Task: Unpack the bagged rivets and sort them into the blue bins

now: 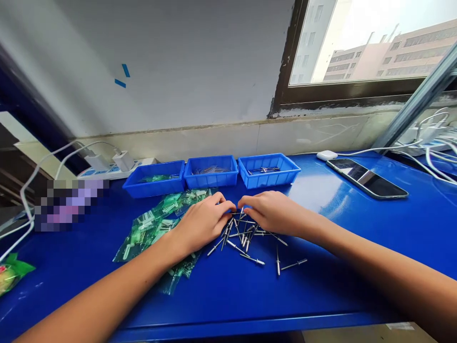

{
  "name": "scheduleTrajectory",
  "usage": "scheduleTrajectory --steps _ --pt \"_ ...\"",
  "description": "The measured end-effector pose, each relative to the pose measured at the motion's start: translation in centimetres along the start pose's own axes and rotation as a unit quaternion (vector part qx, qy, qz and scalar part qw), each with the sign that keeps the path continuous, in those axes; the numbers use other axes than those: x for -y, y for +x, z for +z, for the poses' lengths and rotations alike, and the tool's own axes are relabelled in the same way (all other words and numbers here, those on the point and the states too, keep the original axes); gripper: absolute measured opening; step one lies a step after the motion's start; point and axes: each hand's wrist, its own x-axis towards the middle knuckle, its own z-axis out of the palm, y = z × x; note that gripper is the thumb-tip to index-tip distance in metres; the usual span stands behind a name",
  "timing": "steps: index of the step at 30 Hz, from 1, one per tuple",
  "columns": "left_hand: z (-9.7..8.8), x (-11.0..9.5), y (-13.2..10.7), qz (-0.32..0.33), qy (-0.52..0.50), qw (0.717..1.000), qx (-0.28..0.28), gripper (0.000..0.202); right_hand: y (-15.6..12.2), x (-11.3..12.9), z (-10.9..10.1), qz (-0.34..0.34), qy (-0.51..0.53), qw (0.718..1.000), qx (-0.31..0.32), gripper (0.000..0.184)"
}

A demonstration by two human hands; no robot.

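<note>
A loose pile of silver pop rivets point(246, 238) lies on the blue table between my hands. My right hand point(273, 212) comes over the pile's far side, thumb and fingertips pinched on one rivet point(242, 212). My left hand point(203, 219) is beside it on the left with its fingers curled together; whatever they may hold is hidden. Under and left of my left wrist are several clear green-printed bags point(150, 228) with small parts inside. A few rivets lie apart from the pile, nearer the table's front.
Three blue bins stand in a row behind: the left bin point(153, 190) with green bags, the middle bin point(210, 180) with clear bags, the right bin point(271, 178) with rivets. A phone point(367, 178) lies right; a power strip point(137, 164) with cables sits back left.
</note>
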Motion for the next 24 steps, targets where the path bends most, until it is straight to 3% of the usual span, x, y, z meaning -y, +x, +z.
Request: scheduleTrajectory --steps 6,14,24 --pt "-0.1 -0.1 -0.2 -0.026 -0.013 1.000 -0.005 0.013 0.1 -1.1 0.1 -0.005 0.041 0.999 0.030 0.020" --pt "-0.3 -0.8 -0.4 -0.036 -0.037 0.998 -0.044 0.013 0.1 -0.4 -0.2 0.029 0.009 0.998 0.058 0.014" --pt "-0.2 -0.8 -0.5 -0.035 0.000 0.999 -0.024 0.016 0.2 -1.1 -0.1 0.033 0.082 0.994 0.057 0.014"
